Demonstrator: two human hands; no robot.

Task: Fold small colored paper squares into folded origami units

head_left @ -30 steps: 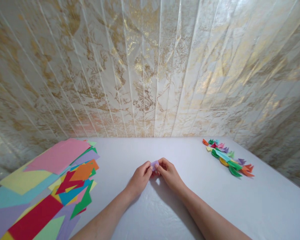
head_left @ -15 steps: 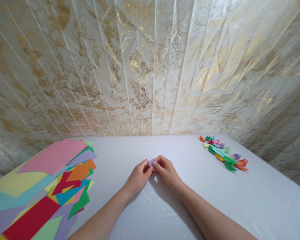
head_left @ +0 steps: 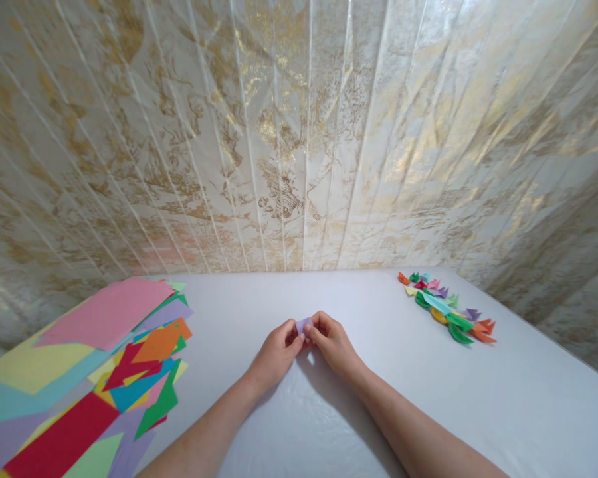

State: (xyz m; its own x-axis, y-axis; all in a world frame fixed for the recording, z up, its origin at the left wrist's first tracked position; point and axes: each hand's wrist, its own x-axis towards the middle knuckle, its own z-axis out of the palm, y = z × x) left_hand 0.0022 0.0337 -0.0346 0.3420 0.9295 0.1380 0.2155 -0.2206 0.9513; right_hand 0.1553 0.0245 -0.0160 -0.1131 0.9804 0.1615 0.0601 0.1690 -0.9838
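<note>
A small piece of purple paper [head_left: 303, 325] is pinched between my two hands, just above the middle of the white table. My left hand [head_left: 280, 343] grips its left side with thumb and fingers. On the right side, my right hand [head_left: 333, 338] pinches it, the thumb lying over its front. The fingertips behind the paper are partly hidden, and its exact folds are too small to make out.
Coloured paper sheets and scraps lie spread along the left, among them a pink sheet [head_left: 109, 312], a red strip [head_left: 62, 435] and an orange piece [head_left: 164, 342]. Several folded paper figures [head_left: 459, 321] stand in rows at the back right. A gold-patterned curtain [head_left: 279, 146] hangs behind the table [head_left: 239, 299].
Both hands stay in nearly the same place, still pinching the purple paper. Only a very slight shift of the view and of the right fingers shows.
</note>
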